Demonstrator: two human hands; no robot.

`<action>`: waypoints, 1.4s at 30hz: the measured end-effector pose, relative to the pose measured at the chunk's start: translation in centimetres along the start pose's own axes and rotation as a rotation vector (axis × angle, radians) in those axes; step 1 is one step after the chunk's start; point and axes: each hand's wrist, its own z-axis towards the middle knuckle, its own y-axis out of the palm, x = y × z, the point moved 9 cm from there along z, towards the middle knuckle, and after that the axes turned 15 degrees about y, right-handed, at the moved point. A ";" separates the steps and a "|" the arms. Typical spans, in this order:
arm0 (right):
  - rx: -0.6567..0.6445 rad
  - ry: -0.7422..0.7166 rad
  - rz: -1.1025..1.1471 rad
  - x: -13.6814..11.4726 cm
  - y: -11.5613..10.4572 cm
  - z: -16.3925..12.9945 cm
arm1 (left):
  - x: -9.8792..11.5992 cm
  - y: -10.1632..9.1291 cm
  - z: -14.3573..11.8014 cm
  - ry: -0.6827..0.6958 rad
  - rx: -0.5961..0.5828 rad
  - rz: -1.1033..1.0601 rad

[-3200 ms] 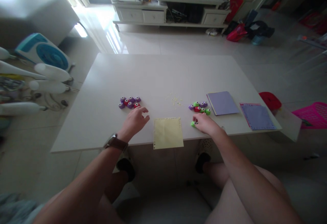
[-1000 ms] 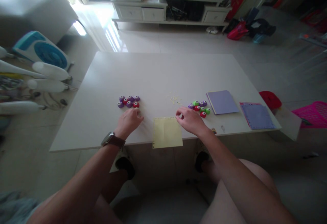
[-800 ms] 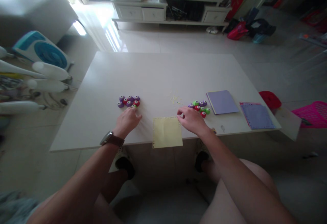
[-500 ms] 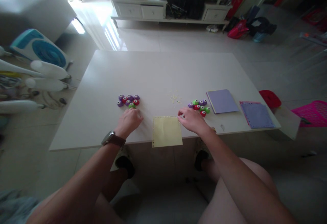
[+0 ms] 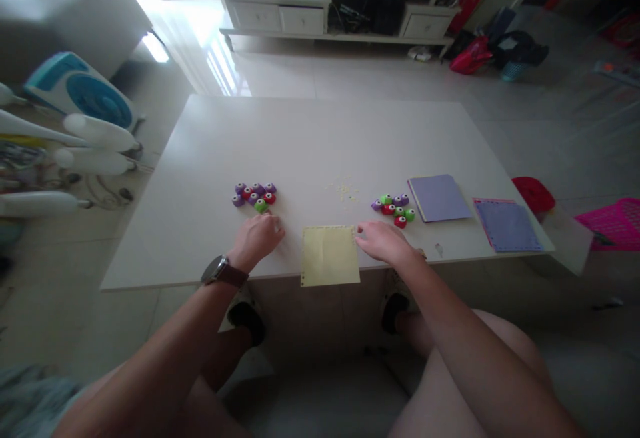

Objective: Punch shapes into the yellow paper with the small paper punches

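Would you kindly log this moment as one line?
left hand: near green punch | right hand: at yellow sheet corner | table

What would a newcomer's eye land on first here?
Probably the two bright clusters of small punches on the white table: purple, red and green ones beyond the left hand, and a green, red and purple bunch beyond the right hand. Between the hands, a yellow paper sheet overhangs the near edge.

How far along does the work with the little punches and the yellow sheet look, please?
Done: punched bits lie on the table; seven punches form the left group. In hand: the right hand touches the yellow sheet; the left hand rests empty. Left: seven punches in the right group.
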 end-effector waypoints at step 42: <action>0.038 0.204 0.009 5.6 -0.9 1.6 | 0.4 0.2 0.0 0.003 0.005 -0.008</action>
